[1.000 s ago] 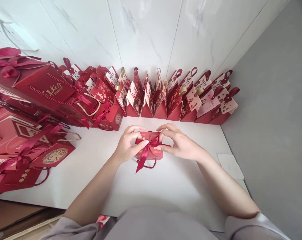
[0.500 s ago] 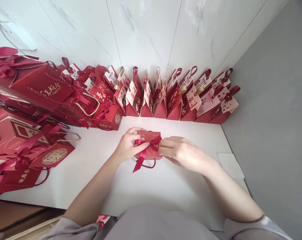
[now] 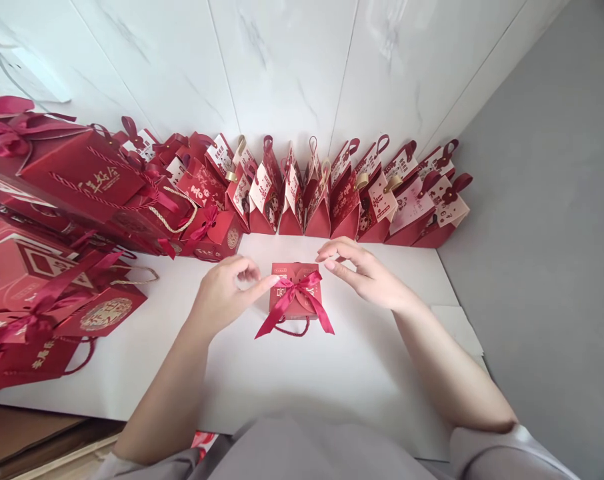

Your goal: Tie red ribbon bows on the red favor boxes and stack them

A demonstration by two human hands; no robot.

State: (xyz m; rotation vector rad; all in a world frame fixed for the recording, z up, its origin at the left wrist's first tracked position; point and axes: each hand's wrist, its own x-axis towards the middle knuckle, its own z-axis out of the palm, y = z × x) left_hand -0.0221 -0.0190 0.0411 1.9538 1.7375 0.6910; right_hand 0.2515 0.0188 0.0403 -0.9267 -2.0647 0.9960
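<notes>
A small red gift box point(image 3: 296, 303) with gold print stands on the white table in front of me. Across its top lies a tied bow of red satin ribbon point(image 3: 298, 288), its two tails spread down over the front. A twisted cord handle point(image 3: 293, 331) loops out on the near side. My left hand point(image 3: 232, 290) is at the box's left, fingers curled apart and the thumb tip at the bow's left loop. Off the upper right corner hovers my right hand point(image 3: 359, 270), thumb and fingers apart, holding nothing.
Red gift boxes with ribbons and rope handles are piled at the left point(image 3: 82, 173). Along the marble-patterned wall stands a row of small peaked red boxes point(image 3: 318, 217). White papers point(image 3: 457, 327) lie at the right table edge, by a grey wall point(image 3: 547, 233).
Both hands have let go of the ribbon and parted, the left moving left and the right moving up and right. The whole bow and both tails now show.
</notes>
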